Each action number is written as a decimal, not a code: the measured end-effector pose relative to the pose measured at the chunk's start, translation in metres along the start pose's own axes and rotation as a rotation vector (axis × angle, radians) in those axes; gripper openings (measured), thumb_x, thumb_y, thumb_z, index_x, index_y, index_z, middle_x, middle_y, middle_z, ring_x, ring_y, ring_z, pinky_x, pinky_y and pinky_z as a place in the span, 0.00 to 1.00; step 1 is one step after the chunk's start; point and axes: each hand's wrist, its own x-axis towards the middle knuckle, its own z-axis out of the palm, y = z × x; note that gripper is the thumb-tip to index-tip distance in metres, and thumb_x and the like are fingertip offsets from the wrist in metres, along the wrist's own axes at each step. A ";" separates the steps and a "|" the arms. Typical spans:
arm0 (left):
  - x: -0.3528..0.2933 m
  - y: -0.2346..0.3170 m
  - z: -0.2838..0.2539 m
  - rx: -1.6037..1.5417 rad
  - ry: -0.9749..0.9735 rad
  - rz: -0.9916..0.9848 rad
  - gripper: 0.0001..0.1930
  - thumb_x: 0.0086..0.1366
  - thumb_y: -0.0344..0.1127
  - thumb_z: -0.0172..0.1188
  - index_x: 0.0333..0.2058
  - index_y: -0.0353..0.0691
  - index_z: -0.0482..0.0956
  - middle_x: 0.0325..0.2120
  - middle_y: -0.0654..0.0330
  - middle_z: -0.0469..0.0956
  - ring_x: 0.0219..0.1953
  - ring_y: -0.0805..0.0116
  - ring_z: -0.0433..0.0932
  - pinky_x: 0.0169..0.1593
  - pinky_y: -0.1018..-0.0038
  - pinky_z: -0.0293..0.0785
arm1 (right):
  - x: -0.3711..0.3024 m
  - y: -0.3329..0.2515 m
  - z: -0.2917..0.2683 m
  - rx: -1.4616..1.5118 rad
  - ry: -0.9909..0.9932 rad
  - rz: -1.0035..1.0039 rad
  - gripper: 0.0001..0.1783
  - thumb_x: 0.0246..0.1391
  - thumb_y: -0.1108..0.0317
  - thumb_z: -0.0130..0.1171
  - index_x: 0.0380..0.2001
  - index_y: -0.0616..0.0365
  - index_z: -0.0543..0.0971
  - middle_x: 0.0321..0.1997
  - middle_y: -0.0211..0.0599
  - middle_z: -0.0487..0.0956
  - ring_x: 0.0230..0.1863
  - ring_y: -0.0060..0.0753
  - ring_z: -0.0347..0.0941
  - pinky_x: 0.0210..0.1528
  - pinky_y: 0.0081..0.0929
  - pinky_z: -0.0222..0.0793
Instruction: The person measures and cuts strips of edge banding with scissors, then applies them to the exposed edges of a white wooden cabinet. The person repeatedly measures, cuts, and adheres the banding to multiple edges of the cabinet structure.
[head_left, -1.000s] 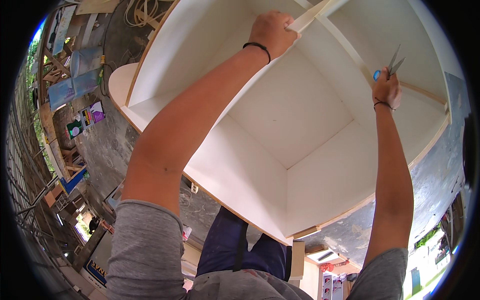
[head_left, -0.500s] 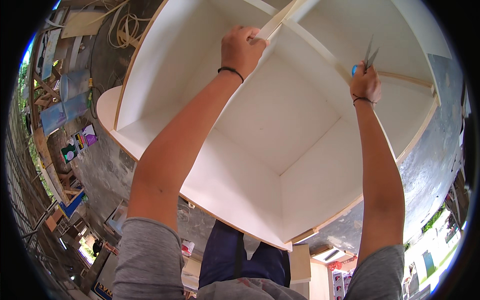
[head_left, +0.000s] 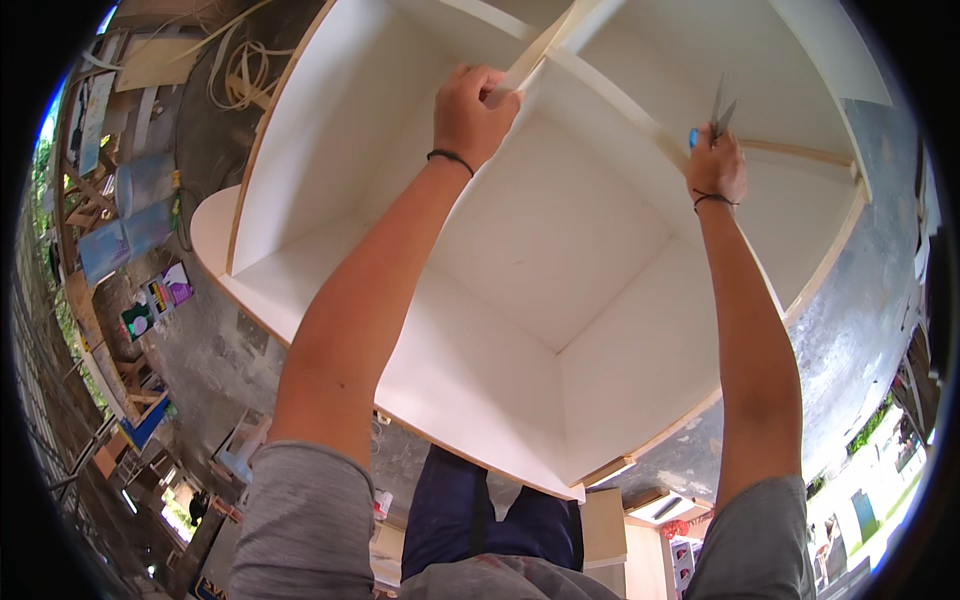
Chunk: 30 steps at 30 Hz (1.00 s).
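Observation:
A white shelf unit (head_left: 520, 230) with raw wooden edges and several compartments lies in front of me, its open side up. My left hand (head_left: 470, 112) is closed at the edge of a divider, pinching a thin pale edging strip (head_left: 545, 48) that runs away along that edge. Over the right-hand compartments, my right hand (head_left: 717, 165) is closed round a pair of scissors (head_left: 720, 108). Their blue handle shows beside the fingers, and the blades point away from me, slightly apart. The scissors are well away from the strip.
Coiled pale strips (head_left: 243, 72) lie on the floor at the far left. A purple and white container (head_left: 172, 287) stands at the left, near blue sheets (head_left: 125, 225). Wooden pieces (head_left: 605, 525) are close to my legs, under the unit's near edge.
The whole view has shifted slightly. Both hands keep nearly the same places relative to the unit, the left still on the strip and the right still holding the scissors.

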 end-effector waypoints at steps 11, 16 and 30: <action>-0.001 0.005 0.005 0.101 0.034 0.047 0.10 0.51 0.32 0.64 0.32 0.37 0.76 0.33 0.56 0.71 0.34 0.57 0.75 0.36 0.65 0.75 | 0.084 -0.132 -0.005 0.561 -0.346 -0.363 0.22 0.60 0.51 0.50 0.40 0.61 0.77 0.29 0.39 0.78 0.32 0.34 0.75 0.35 0.32 0.69; -0.003 -0.001 0.001 0.095 0.032 0.071 0.10 0.53 0.31 0.63 0.33 0.35 0.75 0.34 0.54 0.71 0.35 0.55 0.74 0.37 0.63 0.75 | 0.088 -0.181 -0.009 0.215 -0.498 -0.229 0.31 0.51 0.37 0.56 0.31 0.58 0.80 0.25 0.31 0.74 0.30 0.28 0.72 0.36 0.28 0.68; -0.002 0.001 0.004 0.057 0.031 0.054 0.11 0.55 0.33 0.62 0.36 0.36 0.76 0.35 0.53 0.72 0.36 0.56 0.74 0.38 0.63 0.74 | 0.080 -0.156 -0.012 0.756 -0.550 -0.622 0.17 0.56 0.53 0.60 0.43 0.51 0.82 0.26 0.23 0.72 0.29 0.18 0.66 0.33 0.25 0.63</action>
